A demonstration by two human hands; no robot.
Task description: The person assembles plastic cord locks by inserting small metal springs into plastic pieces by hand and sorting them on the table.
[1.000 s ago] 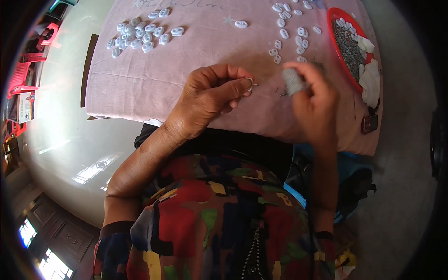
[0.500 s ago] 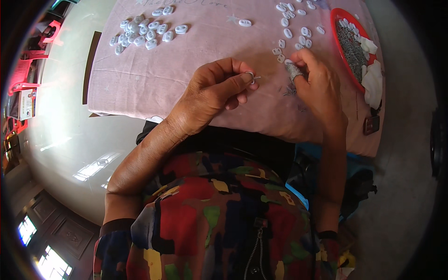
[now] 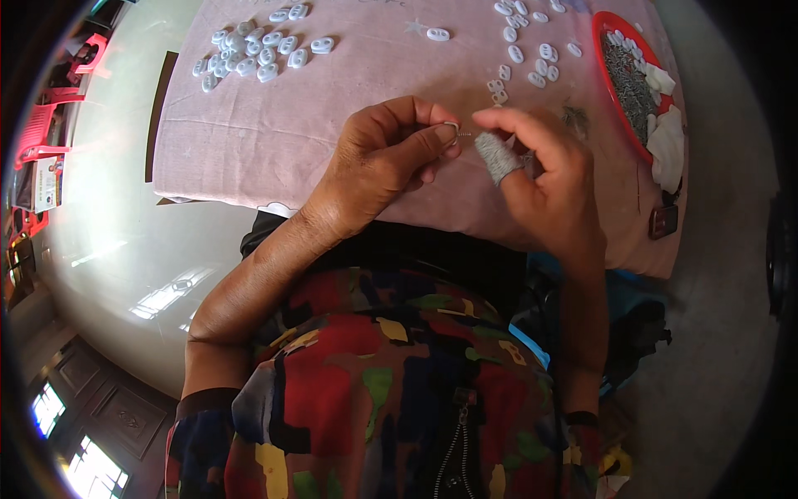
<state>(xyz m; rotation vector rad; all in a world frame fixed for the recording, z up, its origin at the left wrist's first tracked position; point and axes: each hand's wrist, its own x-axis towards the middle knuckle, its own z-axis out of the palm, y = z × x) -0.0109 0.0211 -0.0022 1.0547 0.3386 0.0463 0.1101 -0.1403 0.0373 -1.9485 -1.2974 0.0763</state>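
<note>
Between the thumb and fingers of my left hand (image 3: pixel 386 154) is a small white plastic piece (image 3: pixel 451 127). A thin threaded screw (image 3: pixel 465 135) juts from it toward my right hand. My right hand (image 3: pixel 540 162) hovers just across from the screw tip, index finger and thumb apart, with nothing visible between them. A grey wrap (image 3: pixel 497 156) covers that thumb; the other fingers are folded and partly hidden. Small white pieces (image 3: pixel 498 87) lie beyond my right hand, and loose screws (image 3: pixel 574 115) rest beside it on the pink cloth (image 3: pixel 332 91).
A heap of white oval pieces (image 3: pixel 249 56) lies at the far left, with a single one (image 3: pixel 438 34) in the middle. On the right, a red tray (image 3: pixel 600 66) holds many screws and white pieces. A white cloth (image 3: pixel 667 150) and a small dark device (image 3: pixel 662 222) are near it.
My right hand has come away from the white pieces and moved left, closer to the screw. My left hand keeps its hold, barely shifted.
</note>
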